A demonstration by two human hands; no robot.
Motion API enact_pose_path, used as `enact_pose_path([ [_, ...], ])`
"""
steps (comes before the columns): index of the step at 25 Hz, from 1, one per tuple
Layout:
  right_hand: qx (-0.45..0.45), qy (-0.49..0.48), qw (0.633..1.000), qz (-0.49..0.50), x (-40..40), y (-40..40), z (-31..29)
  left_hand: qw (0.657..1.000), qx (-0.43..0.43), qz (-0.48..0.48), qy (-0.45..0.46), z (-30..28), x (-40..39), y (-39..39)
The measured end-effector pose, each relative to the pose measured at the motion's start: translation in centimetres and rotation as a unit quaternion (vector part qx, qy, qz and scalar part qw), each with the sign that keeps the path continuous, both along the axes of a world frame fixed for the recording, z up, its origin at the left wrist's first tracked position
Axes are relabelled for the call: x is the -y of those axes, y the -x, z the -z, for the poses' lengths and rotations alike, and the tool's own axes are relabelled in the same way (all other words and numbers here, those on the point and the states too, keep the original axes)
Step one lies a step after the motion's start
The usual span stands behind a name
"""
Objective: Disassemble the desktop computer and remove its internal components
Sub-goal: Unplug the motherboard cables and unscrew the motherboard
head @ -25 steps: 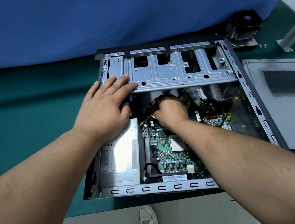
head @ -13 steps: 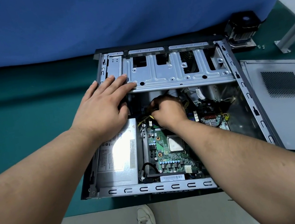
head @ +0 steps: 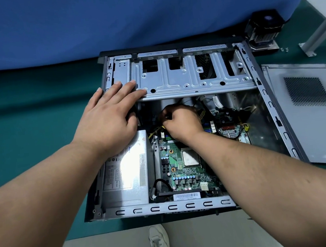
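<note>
Head view: left hand (head: 108, 117) lies flat on the drive cage (head: 189, 75), likely steadying the case (head: 264, 91), while right hand (head: 180, 121) grasps a cable (head: 155, 131) above the motherboard (head: 184, 173).

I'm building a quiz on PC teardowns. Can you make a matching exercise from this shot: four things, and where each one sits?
Things:
1. power supply
2. side panel
3. left hand
4. cooler fan

Places:
A. on the mat, right of the case
B. flat on the drive cage's left end
C. near left corner inside the case
D. past the case's far right corner

Pairs: 1-C, 2-A, 3-B, 4-D
</note>
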State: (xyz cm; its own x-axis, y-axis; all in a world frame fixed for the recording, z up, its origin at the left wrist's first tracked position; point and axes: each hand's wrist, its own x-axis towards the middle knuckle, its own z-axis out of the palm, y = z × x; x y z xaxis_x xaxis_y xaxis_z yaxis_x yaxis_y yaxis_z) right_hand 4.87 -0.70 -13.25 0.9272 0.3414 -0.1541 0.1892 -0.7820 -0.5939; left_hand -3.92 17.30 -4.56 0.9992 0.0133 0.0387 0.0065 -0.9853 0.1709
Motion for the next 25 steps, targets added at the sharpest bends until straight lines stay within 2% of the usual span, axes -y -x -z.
enact_pose_path([
  [3, -0.002, 0.027, 0.999, -0.032, 0.5, 0.4, -0.8, 1.000, 0.000, -0.001, -0.002, 0.0, 0.0, 0.0],
  [11, -0.021, 0.232, 0.959, -0.161, 3.5, 3.0, -5.4, 1.000, 0.000, -0.002, 0.000, -0.3, 0.1, 0.1],
  [14, -0.075, 0.230, 0.954, -0.179, 4.8, 3.9, -5.5, 1.000, -0.002, -0.002, -0.003, -0.4, 0.2, 0.2],
  [16, -0.092, 0.190, 0.965, -0.152, 5.5, 3.4, -5.7, 1.000, -0.004, 0.000, -0.004, -0.4, 0.2, 0.2],
  [19, -0.044, 0.118, 0.992, -0.014, 6.2, 2.3, -5.5, 1.000, -0.003, 0.001, -0.002, -0.4, 0.1, 0.1],
  [21, -0.030, 0.126, 0.989, 0.068, 6.3, 1.6, -5.4, 1.000, -0.003, 0.001, -0.002, -0.2, 0.1, 0.0],
  [25, -0.059, 0.114, 0.983, 0.130, 5.8, 0.5, -5.3, 1.000, -0.001, 0.002, -0.006, 0.0, 0.0, 0.0],
])
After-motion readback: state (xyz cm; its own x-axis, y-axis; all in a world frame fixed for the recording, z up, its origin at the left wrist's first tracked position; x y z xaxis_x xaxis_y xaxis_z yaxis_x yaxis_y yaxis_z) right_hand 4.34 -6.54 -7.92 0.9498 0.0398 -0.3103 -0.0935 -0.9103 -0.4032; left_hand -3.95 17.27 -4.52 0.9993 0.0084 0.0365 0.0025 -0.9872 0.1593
